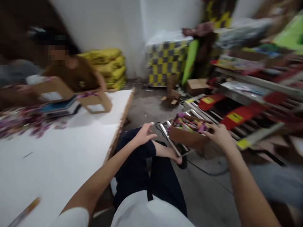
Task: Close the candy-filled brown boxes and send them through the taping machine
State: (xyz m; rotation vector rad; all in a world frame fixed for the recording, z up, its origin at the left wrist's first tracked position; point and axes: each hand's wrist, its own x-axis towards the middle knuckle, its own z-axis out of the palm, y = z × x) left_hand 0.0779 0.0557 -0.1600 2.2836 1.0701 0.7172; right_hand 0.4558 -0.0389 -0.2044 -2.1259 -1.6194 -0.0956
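My right hand [219, 134] reaches out to the right and grips the near right edge of a small brown cardboard box [189, 137] filled with colourful small items. The box rests on the end of a metal roller rack [201, 110]. My left hand [145, 134] hovers over my knee in dark trousers, fingers loosely spread and holding nothing. The whole picture is smeared by motion.
A white table [59, 151] lies to my left, with purple scraps [26, 121] and cardboard boxes [97, 102] at its far end, where another person sits. Yellow sacks [110, 67] and a checked bundle [165, 61] stand by the wall. Cluttered shelves [255, 82] fill the right.
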